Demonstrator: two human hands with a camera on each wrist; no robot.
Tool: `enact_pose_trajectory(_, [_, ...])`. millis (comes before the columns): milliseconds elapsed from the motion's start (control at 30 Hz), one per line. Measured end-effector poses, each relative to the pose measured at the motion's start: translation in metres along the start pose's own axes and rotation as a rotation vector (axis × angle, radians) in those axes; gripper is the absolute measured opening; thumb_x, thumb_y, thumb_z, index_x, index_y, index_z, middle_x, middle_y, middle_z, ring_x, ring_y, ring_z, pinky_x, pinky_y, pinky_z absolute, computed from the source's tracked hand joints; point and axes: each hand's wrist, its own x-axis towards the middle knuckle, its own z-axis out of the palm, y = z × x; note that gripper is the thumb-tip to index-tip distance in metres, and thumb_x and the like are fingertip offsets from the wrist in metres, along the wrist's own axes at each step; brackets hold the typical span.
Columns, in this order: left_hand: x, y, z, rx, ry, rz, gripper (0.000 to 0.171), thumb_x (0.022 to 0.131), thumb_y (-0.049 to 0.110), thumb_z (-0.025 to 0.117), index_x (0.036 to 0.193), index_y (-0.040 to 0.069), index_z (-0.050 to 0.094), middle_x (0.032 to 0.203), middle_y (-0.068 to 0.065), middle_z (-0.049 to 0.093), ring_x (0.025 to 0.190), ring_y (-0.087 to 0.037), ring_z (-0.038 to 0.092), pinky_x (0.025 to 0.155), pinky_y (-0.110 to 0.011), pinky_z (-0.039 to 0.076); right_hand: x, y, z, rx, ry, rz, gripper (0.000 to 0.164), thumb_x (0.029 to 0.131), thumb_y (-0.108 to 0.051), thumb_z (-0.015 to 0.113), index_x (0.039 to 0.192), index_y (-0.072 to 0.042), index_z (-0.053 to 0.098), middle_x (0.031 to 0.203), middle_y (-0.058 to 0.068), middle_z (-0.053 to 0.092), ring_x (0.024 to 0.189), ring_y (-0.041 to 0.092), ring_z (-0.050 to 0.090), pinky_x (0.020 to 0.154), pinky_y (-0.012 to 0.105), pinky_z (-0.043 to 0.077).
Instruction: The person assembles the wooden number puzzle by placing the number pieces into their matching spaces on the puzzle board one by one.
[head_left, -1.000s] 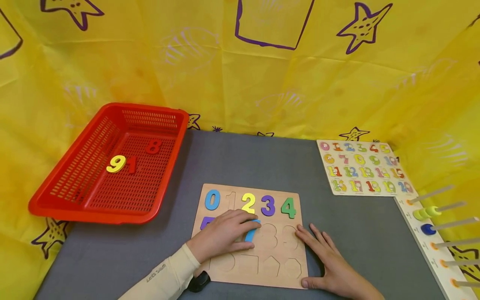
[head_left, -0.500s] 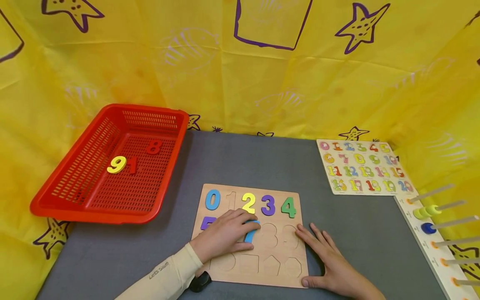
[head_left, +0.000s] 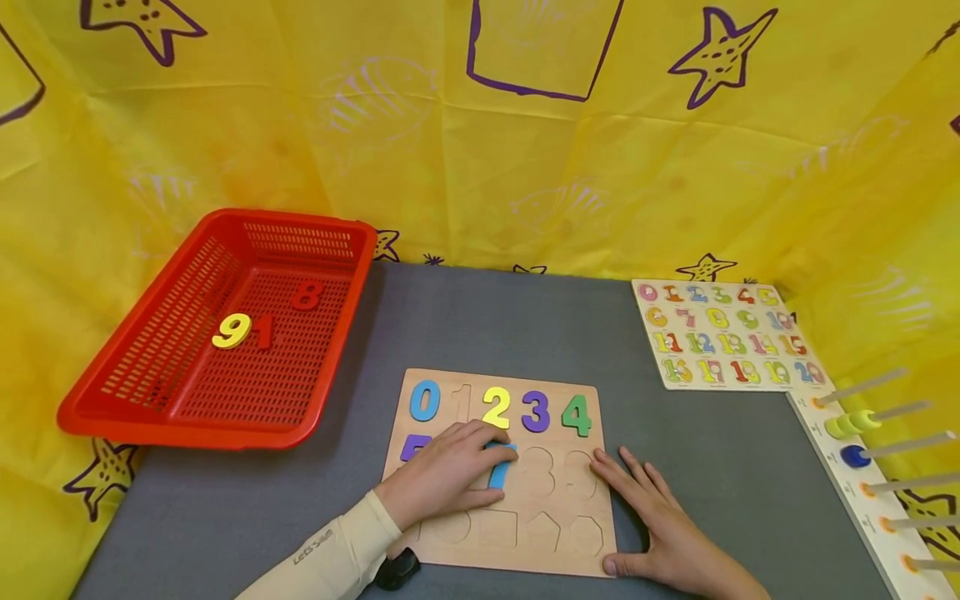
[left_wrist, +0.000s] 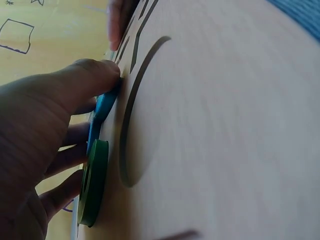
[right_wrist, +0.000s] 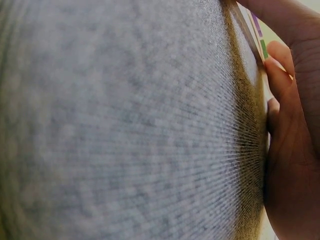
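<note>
A wooden number puzzle board point(head_left: 543, 483) lies on the grey table. My left hand point(head_left: 448, 468) reaches over its middle, pinching the blue number 7 point(head_left: 498, 477) between thumb and fingers. Seen from the left wrist, the blue 7 point(left_wrist: 102, 110) is right at the board, with a green number piece point(left_wrist: 94, 185) beside it; the hand hides that green piece from the head view. My right hand point(head_left: 663, 521) has its fingers spread along the board's right edge, thumb at the near corner. Blue 0 point(head_left: 425, 401), yellow 2 point(head_left: 497, 407), purple 3 point(head_left: 536, 412) and green 4 point(head_left: 577, 416) fill the far row around a bare 1 outline.
A red basket point(head_left: 333, 367) at the left holds a yellow 9 point(head_left: 232, 331), a red 1 point(head_left: 263, 331) and a red 8 point(head_left: 307, 294). Back right lies another number board point(head_left: 723, 333). A white pegged stand point(head_left: 847, 475) runs down the right side. Yellow cloth point(head_left: 480, 167) hangs behind.
The left hand and the blue 7 have shifted very slightly left and toward me. The right hand stays in place on the board's edge.
</note>
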Motion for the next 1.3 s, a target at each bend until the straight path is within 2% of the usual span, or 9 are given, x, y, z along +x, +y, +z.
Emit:
enact_pose_trajectory(400, [0.0,-0.001,0.0,-0.025,-0.017,-0.012,0.046,0.092,0.047,0.074,0.13,0.023,0.066,0.135,0.003,0.057,0.126,-0.019,0.051,0.105,-0.039,0.043,0.0,0.0,0.0,0.006,0.006,-0.023,0.108,0.075,-0.056,0.084,0.161,-0.023,0.029,0.166,0.001,0.026,0.154,0.028,0.009,0.113,0.016,-0.012])
enact_pose_trajectory(533, [-0.002,-0.003,-0.01,-0.073,-0.045,0.012,0.048,0.093,0.047,0.072,0.134,0.023,0.063,0.139,0.002,0.054,0.128,-0.018,0.05,0.107,-0.037,0.042,-0.001,0.0,0.001,0.021,-0.006,-0.022,0.107,0.076,-0.054,0.084,0.162,-0.023,0.029,0.166,0.001,0.026,0.154,0.019,0.004,0.112,0.015,-0.012])
enact_pose_trajectory(700, [-0.006,-0.003,-0.051,-0.169,-0.03,0.106,0.042,0.095,0.04,0.072,0.133,0.022,0.064,0.142,0.002,0.054,0.131,-0.015,0.049,0.107,-0.033,0.044,0.0,0.0,0.001,0.022,-0.011,-0.028,0.107,0.076,-0.053,0.084,0.162,-0.022,0.028,0.166,0.002,0.026,0.153,0.011,0.0,0.111,0.015,-0.012])
enact_pose_trajectory(867, [-0.013,-0.012,-0.114,-0.141,0.142,0.266,0.034,0.099,0.035,0.067,0.129,0.02,0.065,0.14,0.0,0.057,0.13,-0.017,0.051,0.103,-0.035,0.048,0.0,-0.001,0.0,0.024,-0.009,-0.024,0.107,0.076,-0.052,0.085,0.162,-0.023,0.028,0.166,0.001,0.026,0.153,0.011,0.001,0.111,0.014,-0.012])
enact_pose_trajectory(967, [-0.016,-0.03,-0.158,-0.086,0.233,0.301,0.032,0.1,0.033,0.067,0.127,0.017,0.067,0.14,-0.003,0.057,0.13,-0.021,0.052,0.104,-0.04,0.046,0.0,-0.001,0.0,0.02,-0.005,-0.023,0.107,0.076,-0.053,0.085,0.162,-0.023,0.028,0.165,0.001,0.027,0.153,0.014,0.003,0.111,0.014,-0.012])
enact_pose_trajectory(1033, [-0.018,-0.051,-0.184,-0.047,0.256,0.259,0.033,0.097,0.031,0.07,0.127,0.016,0.067,0.141,-0.004,0.056,0.131,-0.023,0.05,0.105,-0.042,0.045,0.0,-0.001,0.0,0.017,-0.004,-0.019,0.107,0.076,-0.054,0.085,0.162,-0.024,0.029,0.165,0.0,0.028,0.153,0.013,0.004,0.111,0.014,-0.011])
enact_pose_trajectory(1133, [-0.025,-0.097,-0.216,-0.003,0.241,0.099,0.044,0.093,0.027,0.077,0.133,0.016,0.063,0.146,-0.005,0.05,0.134,-0.026,0.044,0.104,-0.048,0.044,-0.001,-0.001,0.0,0.02,-0.002,-0.005,0.106,0.076,-0.055,0.084,0.161,-0.025,0.029,0.165,-0.001,0.029,0.152,0.009,0.002,0.11,0.014,-0.011])
enact_pose_trajectory(1200, [-0.032,-0.133,-0.228,0.015,0.205,-0.052,0.053,0.091,0.026,0.078,0.139,0.017,0.059,0.15,-0.007,0.044,0.136,-0.03,0.041,0.104,-0.053,0.044,-0.001,-0.001,0.0,0.028,-0.005,0.002,0.106,0.076,-0.055,0.084,0.161,-0.026,0.029,0.165,-0.001,0.029,0.152,0.005,0.001,0.11,0.013,-0.011])
enact_pose_trajectory(1300, [-0.046,-0.184,-0.235,-0.008,0.142,-0.256,0.06,0.092,0.024,0.077,0.146,0.014,0.052,0.154,-0.012,0.036,0.137,-0.036,0.038,0.104,-0.06,0.04,-0.001,-0.001,0.0,0.037,-0.008,0.003,0.105,0.076,-0.055,0.084,0.161,-0.026,0.029,0.165,-0.001,0.029,0.151,0.003,-0.001,0.11,0.013,-0.012])
